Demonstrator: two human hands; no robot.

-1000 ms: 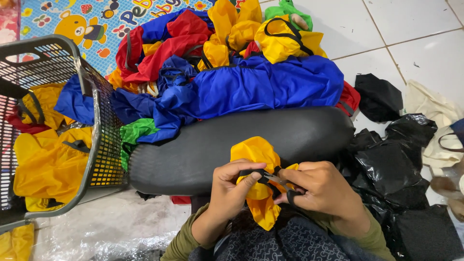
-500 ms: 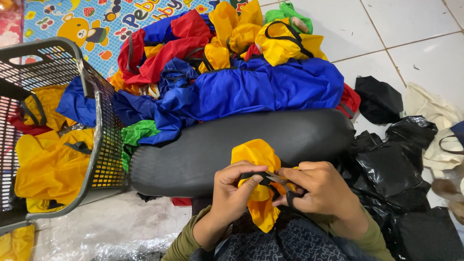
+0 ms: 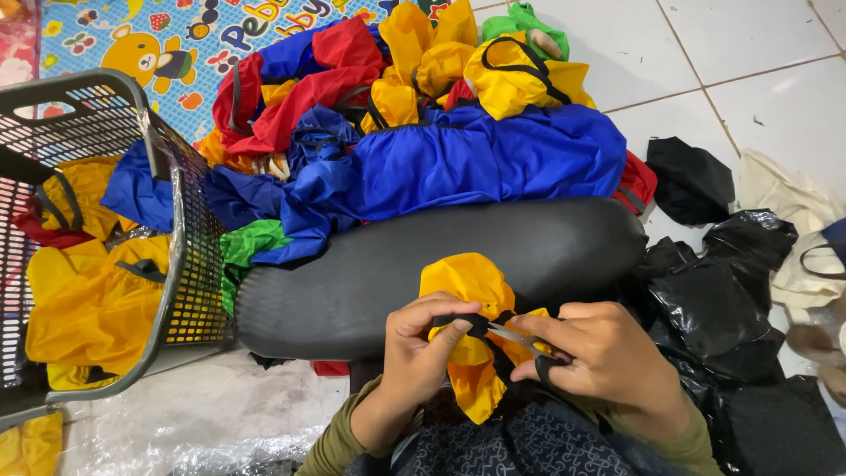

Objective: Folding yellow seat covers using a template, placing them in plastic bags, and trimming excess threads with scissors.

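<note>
Pinching black strap [image 3: 476, 323] on yellow pouch [image 3: 467, 291]: your left hand [image 3: 423, 353]. Right hand [image 3: 608, 353] grips scissors [image 3: 520, 338]; keep strap taut, blades clear of fabric.

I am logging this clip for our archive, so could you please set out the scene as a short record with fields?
Left hand: the left hand pinches a black strap on a yellow fabric piece
Right hand: the right hand holds small scissors, blades at the strap
Surface ahead: long black cushion
Beyond it: pile of blue, red and yellow fabric
Left side: dark mesh basket with yellow pieces inside
Right side: black plastic bags on white floor tiles
</note>
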